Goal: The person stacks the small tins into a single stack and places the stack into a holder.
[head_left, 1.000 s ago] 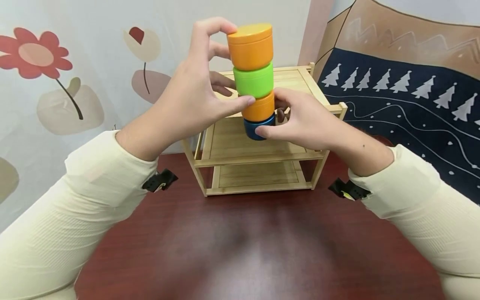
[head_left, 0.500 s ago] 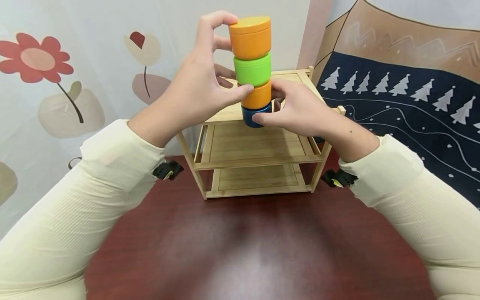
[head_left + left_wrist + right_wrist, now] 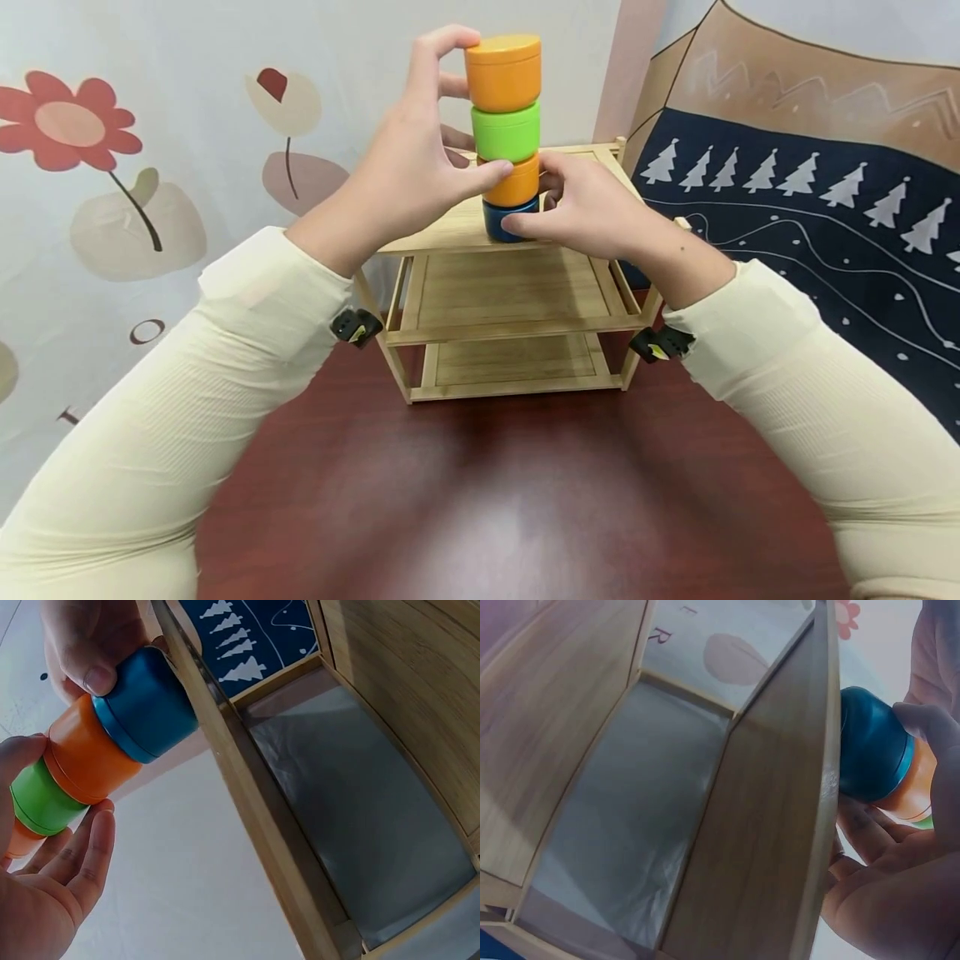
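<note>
In the head view, round lidded jars stand in an upright stack. An orange jar (image 3: 504,79) is on top, over a green jar (image 3: 516,132), a smaller orange jar (image 3: 517,185) and a dark blue jar (image 3: 495,215) at the bottom. My left hand (image 3: 408,167) holds the upper stack from the left, its thumb across the lower orange jar. From the right, my right hand (image 3: 592,208) grips the lower jars, thumb on the blue one. In both wrist views the blue jar (image 3: 150,705) is right at the edge of the wooden rack's top board (image 3: 825,810).
The light wooden rack also has a middle shelf (image 3: 510,292) and a bottom shelf (image 3: 517,362). It stands on a dark red table (image 3: 480,483). Behind hang a flower-print curtain (image 3: 202,50) and a cloth with printed trees (image 3: 795,217).
Both hands have moved the jar stack upward and away, from in front of the middle shelf to the front of the top board. Their grip looks the same.
</note>
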`<state>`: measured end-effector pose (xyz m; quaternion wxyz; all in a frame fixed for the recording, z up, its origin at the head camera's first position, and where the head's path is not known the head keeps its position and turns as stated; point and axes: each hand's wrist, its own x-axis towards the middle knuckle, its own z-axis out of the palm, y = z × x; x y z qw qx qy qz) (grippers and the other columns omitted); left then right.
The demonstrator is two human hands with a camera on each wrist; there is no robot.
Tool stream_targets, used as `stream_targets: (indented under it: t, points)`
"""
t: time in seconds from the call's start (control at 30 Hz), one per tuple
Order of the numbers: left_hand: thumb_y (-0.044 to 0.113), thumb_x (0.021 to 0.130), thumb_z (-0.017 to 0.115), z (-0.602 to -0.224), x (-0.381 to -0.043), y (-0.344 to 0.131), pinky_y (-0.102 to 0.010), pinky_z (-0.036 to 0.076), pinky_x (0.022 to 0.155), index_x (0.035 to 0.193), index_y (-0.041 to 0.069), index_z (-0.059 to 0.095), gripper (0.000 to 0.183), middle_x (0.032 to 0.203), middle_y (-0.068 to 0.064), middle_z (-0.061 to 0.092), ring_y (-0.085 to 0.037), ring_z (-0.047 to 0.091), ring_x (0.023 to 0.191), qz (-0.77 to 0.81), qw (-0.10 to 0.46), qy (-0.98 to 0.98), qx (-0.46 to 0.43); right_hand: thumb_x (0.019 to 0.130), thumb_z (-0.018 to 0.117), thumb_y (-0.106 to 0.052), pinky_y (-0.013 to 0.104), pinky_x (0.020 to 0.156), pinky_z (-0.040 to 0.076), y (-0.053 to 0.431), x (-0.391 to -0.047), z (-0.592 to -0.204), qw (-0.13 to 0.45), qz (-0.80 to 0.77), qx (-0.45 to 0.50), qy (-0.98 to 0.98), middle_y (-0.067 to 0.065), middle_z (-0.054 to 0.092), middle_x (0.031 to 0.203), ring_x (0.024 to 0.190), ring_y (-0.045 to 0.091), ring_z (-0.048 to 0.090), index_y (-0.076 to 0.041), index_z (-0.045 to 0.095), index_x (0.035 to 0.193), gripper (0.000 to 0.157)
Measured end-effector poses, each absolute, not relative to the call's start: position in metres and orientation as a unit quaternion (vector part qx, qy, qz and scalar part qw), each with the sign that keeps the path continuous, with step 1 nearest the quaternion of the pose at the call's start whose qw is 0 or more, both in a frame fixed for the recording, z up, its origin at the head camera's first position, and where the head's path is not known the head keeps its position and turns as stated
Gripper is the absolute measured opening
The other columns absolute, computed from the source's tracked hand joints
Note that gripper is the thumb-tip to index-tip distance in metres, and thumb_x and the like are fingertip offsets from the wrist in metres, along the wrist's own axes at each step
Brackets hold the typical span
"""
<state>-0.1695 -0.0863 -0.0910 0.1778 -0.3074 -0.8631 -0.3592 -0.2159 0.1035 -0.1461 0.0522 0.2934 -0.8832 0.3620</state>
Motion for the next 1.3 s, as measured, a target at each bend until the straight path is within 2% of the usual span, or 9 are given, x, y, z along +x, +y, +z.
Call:
stream_targets:
  t: [0.37,0.87,0.97,1.1,1.2,1.3]
  points:
    - [0.017,0.079,0.070,-0.095,-0.186,-0.082,-0.024,0.050,0.082,0.138,0.026,0.012,0.083,0.129,-0.005,0.043,-0.019,0.065,0.091,-0.354,0.169,-0.870,-0.299,0.077,0.067,-0.047,0.033,0.093,0.042,0.105,-0.228,-0.147,0.045,0.348,0.269,-0.897,-0.002,0.061,0.116,0.104,0.010,0.058,-0.018,0.045,0.129,0.063]
    - [0.019,0.079,0.070,-0.100,-0.198,-0.085,-0.024,0.049,0.084,0.141,0.030,0.011,0.086,0.131,-0.004,0.042,-0.017,0.065,0.094,-0.342,0.178,-0.869,-0.309,0.079,0.066,-0.047,0.035,0.092,0.042,0.105,-0.229,-0.145,0.027,0.350,0.275,-0.895,-0.003,0.055,0.125,0.110,0.012,0.053,-0.019,0.040,0.134,0.067]
    - [0.019,0.078,0.071,-0.099,-0.200,-0.086,-0.024,0.049,0.084,0.142,0.031,0.010,0.089,0.131,-0.004,0.043,-0.017,0.064,0.095,-0.339,0.184,-0.869,-0.310,0.079,0.066,-0.047,0.034,0.088,0.043,0.106,-0.228,-0.145,0.028,0.352,0.278,-0.893,-0.004,0.053,0.126,0.109,0.012,0.053,-0.020,0.040,0.133,0.066]
    - [0.023,0.078,0.071,-0.101,-0.202,-0.088,-0.026,0.047,0.090,0.145,0.031,0.003,0.095,0.138,-0.002,0.039,-0.016,0.062,0.104,-0.324,0.195,-0.872,-0.312,0.080,0.065,-0.046,0.036,0.082,0.047,0.111,-0.223,-0.145,0.028,0.355,0.278,-0.892,0.001,0.054,0.127,0.103,0.016,0.056,-0.020,0.041,0.134,0.065]
    - [0.027,0.081,0.068,-0.104,-0.200,-0.091,-0.030,0.041,0.098,0.145,0.032,-0.002,0.095,0.145,0.001,0.031,-0.014,0.053,0.118,-0.318,0.205,-0.876,-0.299,0.082,0.063,-0.046,0.038,0.087,0.047,0.115,-0.216,-0.145,0.026,0.356,0.273,-0.893,0.004,0.052,0.130,0.107,0.018,0.056,-0.021,0.038,0.137,0.066]
    - [0.031,0.084,0.063,-0.108,-0.194,-0.097,-0.034,0.035,0.104,0.145,0.032,0.003,0.086,0.147,0.002,0.027,-0.011,0.043,0.126,-0.316,0.225,-0.878,-0.280,0.084,0.060,-0.048,0.040,0.096,0.043,0.119,-0.208,-0.146,0.037,0.356,0.265,-0.895,0.005,0.048,0.135,0.115,0.020,0.052,-0.021,0.035,0.140,0.067]
